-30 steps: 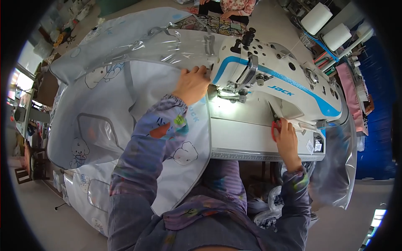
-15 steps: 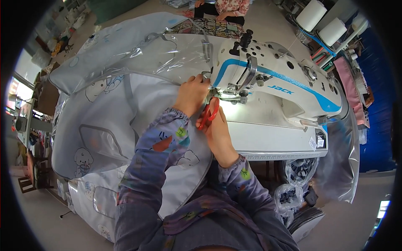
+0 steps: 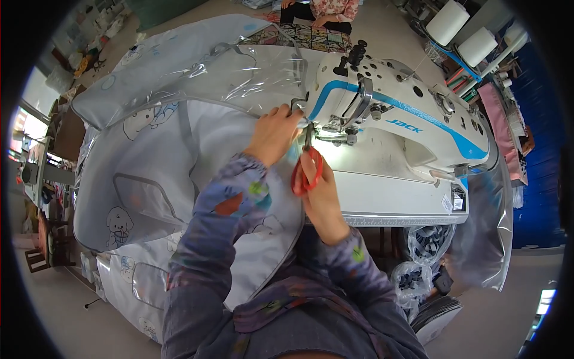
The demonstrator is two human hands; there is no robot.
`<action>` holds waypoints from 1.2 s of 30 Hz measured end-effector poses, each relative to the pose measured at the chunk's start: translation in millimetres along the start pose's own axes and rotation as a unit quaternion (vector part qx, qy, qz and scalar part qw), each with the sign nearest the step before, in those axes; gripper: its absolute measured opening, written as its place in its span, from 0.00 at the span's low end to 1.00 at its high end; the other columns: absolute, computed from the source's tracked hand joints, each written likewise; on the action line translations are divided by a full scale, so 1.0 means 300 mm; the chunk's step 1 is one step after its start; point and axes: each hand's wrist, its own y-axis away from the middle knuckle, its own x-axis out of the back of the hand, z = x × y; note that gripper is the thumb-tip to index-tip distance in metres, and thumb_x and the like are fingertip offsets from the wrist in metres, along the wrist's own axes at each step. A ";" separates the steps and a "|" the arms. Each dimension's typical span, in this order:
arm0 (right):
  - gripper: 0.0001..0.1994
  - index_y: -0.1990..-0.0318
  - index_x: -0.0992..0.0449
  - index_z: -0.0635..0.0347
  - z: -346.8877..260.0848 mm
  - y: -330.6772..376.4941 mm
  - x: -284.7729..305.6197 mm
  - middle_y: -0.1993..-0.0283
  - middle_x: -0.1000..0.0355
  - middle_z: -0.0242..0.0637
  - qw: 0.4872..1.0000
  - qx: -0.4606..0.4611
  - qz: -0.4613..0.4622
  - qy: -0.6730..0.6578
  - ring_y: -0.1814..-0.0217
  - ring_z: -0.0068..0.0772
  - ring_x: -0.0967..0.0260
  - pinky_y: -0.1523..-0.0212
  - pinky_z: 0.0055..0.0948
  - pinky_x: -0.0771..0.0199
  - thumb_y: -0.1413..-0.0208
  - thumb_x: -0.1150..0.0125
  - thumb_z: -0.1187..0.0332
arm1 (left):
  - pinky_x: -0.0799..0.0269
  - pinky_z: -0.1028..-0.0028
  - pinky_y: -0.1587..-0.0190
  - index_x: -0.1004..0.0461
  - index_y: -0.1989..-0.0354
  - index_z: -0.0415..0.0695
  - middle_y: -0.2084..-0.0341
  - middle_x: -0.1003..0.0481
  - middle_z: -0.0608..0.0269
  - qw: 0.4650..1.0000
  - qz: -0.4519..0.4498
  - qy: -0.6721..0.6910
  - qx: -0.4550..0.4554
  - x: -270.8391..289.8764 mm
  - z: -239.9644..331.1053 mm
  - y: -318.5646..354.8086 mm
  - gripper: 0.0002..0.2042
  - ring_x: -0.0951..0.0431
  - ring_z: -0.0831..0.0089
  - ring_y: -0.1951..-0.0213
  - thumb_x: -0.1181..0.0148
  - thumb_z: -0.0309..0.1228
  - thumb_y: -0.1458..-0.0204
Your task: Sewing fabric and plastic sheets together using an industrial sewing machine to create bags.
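From the head camera, looking down: the right hand (image 3: pixel 323 196) is closed around the handles of red-handled scissors (image 3: pixel 307 143), their blades pointing away from the wearer, just beside the needle area of a white-and-blue sewing machine (image 3: pixel 382 110). Left of the scissors, the left hand (image 3: pixel 274 136) lies over pale printed sheeting (image 3: pixel 224 131), fingers bent; whether they pinch it, I cannot tell.

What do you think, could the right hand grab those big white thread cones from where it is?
Probably not as things stand: the right hand holds red-handled scissors, and the body of the sewing machine stands between it and the white thread cones.
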 end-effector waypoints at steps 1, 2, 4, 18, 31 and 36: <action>0.13 0.52 0.28 0.61 -0.031 0.043 0.039 0.73 0.33 0.29 0.997 -0.010 -0.059 0.047 0.79 0.22 0.39 0.74 0.23 0.35 0.33 0.40 0.61 | 0.26 0.59 0.47 0.28 0.45 0.47 0.50 0.28 0.53 0.998 0.038 0.044 -0.020 0.041 -0.010 0.030 0.22 0.26 0.54 0.47 0.34 0.30 0.50; 0.14 0.48 0.27 0.63 -0.070 0.092 0.092 0.73 0.32 0.29 0.986 -0.027 -0.028 0.161 0.78 0.21 0.37 0.74 0.22 0.35 0.34 0.39 0.64 | 0.29 0.58 0.43 0.29 0.42 0.47 0.47 0.29 0.52 0.991 0.069 0.101 -0.057 0.099 -0.029 0.082 0.24 0.28 0.53 0.43 0.34 0.30 0.50; 0.16 0.43 0.26 0.64 -0.167 0.142 0.214 0.71 0.29 0.32 0.920 0.037 -0.010 0.390 0.77 0.24 0.34 0.72 0.23 0.32 0.37 0.39 0.69 | 0.36 0.57 0.35 0.31 0.40 0.44 0.40 0.32 0.50 0.987 0.153 -0.049 0.000 0.285 -0.119 0.261 0.28 0.34 0.49 0.37 0.32 0.31 0.50; 0.38 0.24 0.48 0.45 0.141 0.182 0.134 0.55 0.24 0.60 0.763 0.079 -0.469 0.438 0.58 0.49 0.21 0.54 0.39 0.22 0.39 0.36 0.62 | 0.28 0.48 0.58 0.23 0.50 0.42 0.60 0.22 0.40 0.777 0.075 -0.458 0.425 1.381 -1.174 1.306 0.20 0.22 0.40 0.59 0.41 0.46 0.39; 0.32 0.31 0.39 0.66 0.191 -0.631 -0.365 0.42 0.30 0.59 0.910 0.294 -0.061 0.286 0.46 0.60 0.27 0.44 0.47 0.28 0.43 0.40 0.66 | 0.47 0.69 0.28 0.43 0.27 0.41 0.29 0.41 0.56 0.967 0.204 -0.064 -0.140 0.826 -0.247 -0.659 0.27 0.43 0.68 0.28 0.53 0.42 0.31; 0.14 0.57 0.28 0.68 0.107 -0.113 -0.038 0.55 0.27 0.58 0.864 0.382 -0.108 0.311 0.59 0.57 0.27 0.58 0.48 0.28 0.51 0.40 0.72 | 0.40 0.64 0.32 0.36 0.30 0.40 0.32 0.35 0.50 0.981 0.123 -0.054 -0.143 0.481 -0.053 -0.199 0.21 0.35 0.57 0.32 0.54 0.31 0.30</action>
